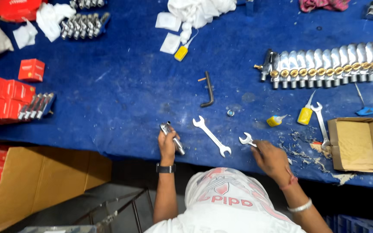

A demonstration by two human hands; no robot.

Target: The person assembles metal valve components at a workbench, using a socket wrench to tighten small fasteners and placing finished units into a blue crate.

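While both hands rest at the near edge of the blue table [121, 95], each one grips a metal piece.

The left hand [167, 144], at lower centre of the frame, is wrapped around a chrome tap fitting [172, 137] whose end sticks up past the fingers; the right hand [270, 157], lower right of centre, pinches the handle of a small open-end spanner [247, 139] (only its jaw end shows). Between the hands lies a double-ended spanner [212, 136], loose on the cloth. Above it sit a dark hex key [208, 90] and a small nut [230, 113]. Further right stand two yellow glue bottles [305, 114], an open cardboard box [359, 144], and, at upper right, a row of chrome valves [331, 64]. Red boxes [5, 92] are stacked at the left edge.
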